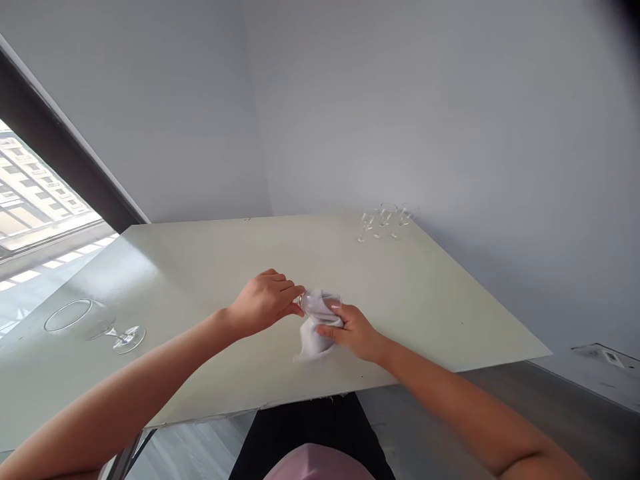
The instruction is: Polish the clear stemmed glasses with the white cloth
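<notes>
My left hand point(273, 300) grips one end of a small clear glass point(336, 301), held on its side above the front middle of the table; fingers and cloth hide much of its shape. My right hand point(354, 330) is closed on a white cloth point(315, 337) pressed around the glass's bowl. The lower part of the cloth hangs loose toward the tabletop. The rim end of the glass shows beyond the cloth, near my right fingers.
A large wine glass point(129, 339) lies on its side at the table's left. Three stemmed glasses point(387, 217) stand upright in the far right corner. The pale table point(240, 253) meets grey walls at the back. A window point(37, 187) is on the left.
</notes>
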`<state>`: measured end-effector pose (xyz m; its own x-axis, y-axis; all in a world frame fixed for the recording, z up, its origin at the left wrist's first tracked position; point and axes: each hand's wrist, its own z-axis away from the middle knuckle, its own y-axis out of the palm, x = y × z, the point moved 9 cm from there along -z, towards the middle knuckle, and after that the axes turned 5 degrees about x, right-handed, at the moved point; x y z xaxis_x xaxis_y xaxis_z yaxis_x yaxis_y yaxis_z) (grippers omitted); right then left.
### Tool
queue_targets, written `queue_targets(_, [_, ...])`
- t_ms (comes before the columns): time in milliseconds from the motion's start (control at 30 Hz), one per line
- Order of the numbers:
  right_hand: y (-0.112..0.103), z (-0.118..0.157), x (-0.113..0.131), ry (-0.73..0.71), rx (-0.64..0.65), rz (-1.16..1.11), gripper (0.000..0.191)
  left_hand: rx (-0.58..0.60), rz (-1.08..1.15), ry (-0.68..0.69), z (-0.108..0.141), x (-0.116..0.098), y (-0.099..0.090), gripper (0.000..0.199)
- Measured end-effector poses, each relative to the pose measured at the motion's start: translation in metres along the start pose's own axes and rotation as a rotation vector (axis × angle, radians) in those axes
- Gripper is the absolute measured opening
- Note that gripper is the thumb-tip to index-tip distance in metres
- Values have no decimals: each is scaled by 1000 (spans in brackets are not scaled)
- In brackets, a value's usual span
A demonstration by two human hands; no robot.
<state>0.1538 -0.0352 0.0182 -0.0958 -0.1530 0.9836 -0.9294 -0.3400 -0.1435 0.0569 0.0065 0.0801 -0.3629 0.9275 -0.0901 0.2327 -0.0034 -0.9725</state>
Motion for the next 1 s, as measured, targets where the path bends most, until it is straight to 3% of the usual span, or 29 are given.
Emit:
queue_targets(100, [4,1,17,-205,180,465,24,286,412,-113,4,8,23,40])
queue_targets(167, [-1,-1,25,-328,236,622,31,480,778,-206,13,5,45,45])
queue_targets(233, [-13,-5,29,-386,235,733,36,572,1104,-293,21,1,61,45])
queue_targets(333, [-45,-13,30,-352,143,858,41,474,1392,-452,28,14,74,48])
queue_targets(467, [-82,-12,46,-300,-178,936,47,211,1368,-629,35,44,78,41])
queue_targets(533, [-68,-10,59,-354,-234,1028,42,180,1242,-665,33,48,79,34])
queue_targets(633, [-12,-15,66,-469,-21,1130,37,233,971,-709,28,43,80,22])
queue_targets(700, [13,-22,65,-480,109,1082,34,224,748,-698,24,40,74,20])
queue_targets(733, [14,-27,63,-451,123,1022,30,194,644,-660,21,36,68,21])
queue_targets(867, [-27,-61,30,-80,56,490,30,37,412,-409,12,18,46,24])
queue_targets(933, [-50,-74,2,107,-57,62,34,-17,440,-402,13,20,45,21])
queue_targets(1000, [-62,-81,-23,191,-256,-335,34,-79,557,-498,13,31,49,19])
